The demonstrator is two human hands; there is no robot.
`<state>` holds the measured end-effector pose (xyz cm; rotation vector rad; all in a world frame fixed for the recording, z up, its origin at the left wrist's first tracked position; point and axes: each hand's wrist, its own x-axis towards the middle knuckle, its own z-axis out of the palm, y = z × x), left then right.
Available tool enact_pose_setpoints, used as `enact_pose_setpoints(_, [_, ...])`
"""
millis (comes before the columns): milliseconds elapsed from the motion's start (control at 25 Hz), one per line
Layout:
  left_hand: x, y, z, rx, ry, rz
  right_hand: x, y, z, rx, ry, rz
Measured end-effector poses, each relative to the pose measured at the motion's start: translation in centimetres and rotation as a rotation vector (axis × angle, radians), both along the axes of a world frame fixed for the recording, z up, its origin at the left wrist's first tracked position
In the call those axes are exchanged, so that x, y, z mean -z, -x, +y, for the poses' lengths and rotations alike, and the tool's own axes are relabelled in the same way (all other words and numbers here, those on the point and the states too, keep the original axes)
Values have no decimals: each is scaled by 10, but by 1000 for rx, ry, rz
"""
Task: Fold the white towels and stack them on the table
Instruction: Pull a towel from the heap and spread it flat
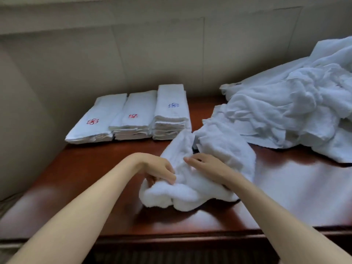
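Note:
A crumpled white towel (192,189) lies bunched at the middle of the dark red wooden table (95,180). My left hand (160,169) grips its left side with curled fingers. My right hand (207,166) rests on top of it and pinches the cloth, its fingers partly buried. Three stacks of folded white towels stand in a row at the back: a low left stack (95,121) with a red emblem, a middle stack (133,117) also with a red emblem, and a taller right stack (171,113) with a blue emblem.
A big heap of unfolded white towels (289,107) covers the table's back right and reaches the crumpled towel. A beige panelled wall (133,54) runs behind the table. The table's front edge (190,239) is close to me.

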<state>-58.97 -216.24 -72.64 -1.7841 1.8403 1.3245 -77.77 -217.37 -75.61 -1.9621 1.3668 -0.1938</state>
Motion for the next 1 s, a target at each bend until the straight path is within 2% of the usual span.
enact_pose_setpoints(40, [-1, -12, 10, -64, -28, 56, 4, -4, 4, -46, 38, -168])
enact_pose_setpoints(80, [2, -25, 19, -170, 26, 131, 10, -15, 5, -77, 32, -148])
enact_pose_setpoints(160, [20, -50, 26, -439, 375, 213, 14, -29, 10, -134, 4, -146])
enact_pose_setpoints(200, [31, -60, 28, -508, 580, 129, 13, -34, 15, -162, -23, -188])
enact_pose_setpoints(240, [43, -66, 27, -488, 734, -18, 14, -37, 15, -173, -34, -242])
enact_pose_setpoints(280, [55, -68, 29, -384, 757, -110, 14, -41, 13, -178, -8, -307])
enact_pose_setpoints(320, [64, -69, 27, -281, 753, -107, 17, -45, 8, -169, 66, -349])
enact_pose_setpoints(400, [63, -62, 25, -298, 727, 43, 27, -59, -2, -111, 220, -366])
enact_pose_setpoints(440, [59, -60, 24, -334, 771, 52, 29, -67, -7, -66, 267, -332])
enact_pose_setpoints(480, [58, -61, 24, -372, 847, 11, 33, -73, -11, -25, 283, -297])
enact_pose_setpoints(600, [48, -80, 37, -582, 1093, -354, 37, -85, -10, -9, 235, -287])
enact_pose_setpoints(680, [43, -118, 54, -815, 1202, -493, 33, -101, 7, -128, 187, -516])
enact_pose_setpoints(760, [40, -160, 73, -1025, 1147, -640, 27, -120, 24, -242, 208, -702])
enact_pose_setpoints(800, [41, -174, 81, -1073, 1083, -724, 26, -129, 26, -292, 278, -660])
enact_pose_setpoints(840, [44, -180, 85, -1077, 1042, -779, 24, -136, 24, -342, 403, -490])
enact_pose_setpoints(880, [49, -179, 85, -1018, 1071, -783, 25, -139, 19, -375, 560, -239])
enact_pose_setpoints(920, [52, -171, 82, -887, 1143, -708, 28, -137, 13, -381, 682, 8])
enact_pose_setpoints(960, [52, -158, 77, -701, 1195, -546, 31, -132, 8, -346, 740, 187])
enact_pose_setpoints(1000, [53, -144, 71, -532, 1166, -345, 33, -126, 4, -281, 731, 304])
